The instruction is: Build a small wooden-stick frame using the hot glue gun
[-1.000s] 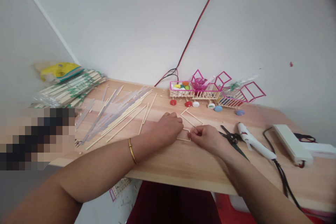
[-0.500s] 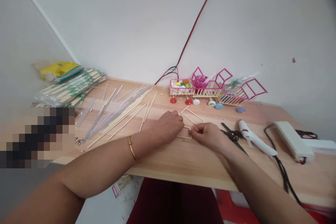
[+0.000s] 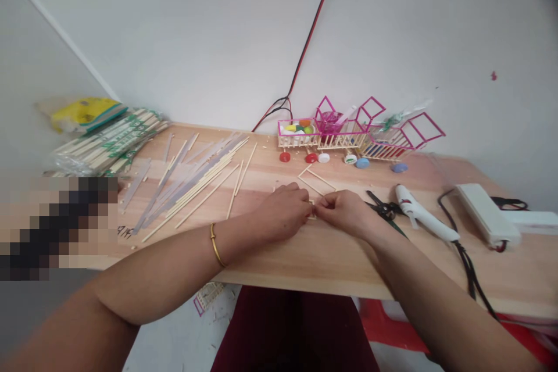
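Both hands are together at frame centre: left hand (image 3: 283,212) and right hand (image 3: 344,212) are curled, fingertips meeting and pinched on the near corner of the stick frame (image 3: 323,179). The frame lies flat on the table (image 3: 305,256); its far corner pokes out just above the knuckles and the near part is hidden under the fingers.

Doing it well, as I judge it: keep the frame pressed flat, hold the corner square, use light pressure since thin sticks snap or skew, and keep the wrists low.

Around:
- Scissors (image 3: 383,209) just right of the right hand, nearly touching it.
- Glue gun (image 3: 422,221) further right, its cord (image 3: 466,267) trailing to the lower right.
- Power strip (image 3: 486,215) at the right edge.
- Loose sticks (image 3: 196,177) left of centre, packed sticks (image 3: 108,139) upper left.
- Pink carts (image 3: 349,139) and caps (image 3: 311,158) above the hands, near the wall.

In the way: only the scissors crowd the right hand. The loose sticks are near the left wrist but apart from it.
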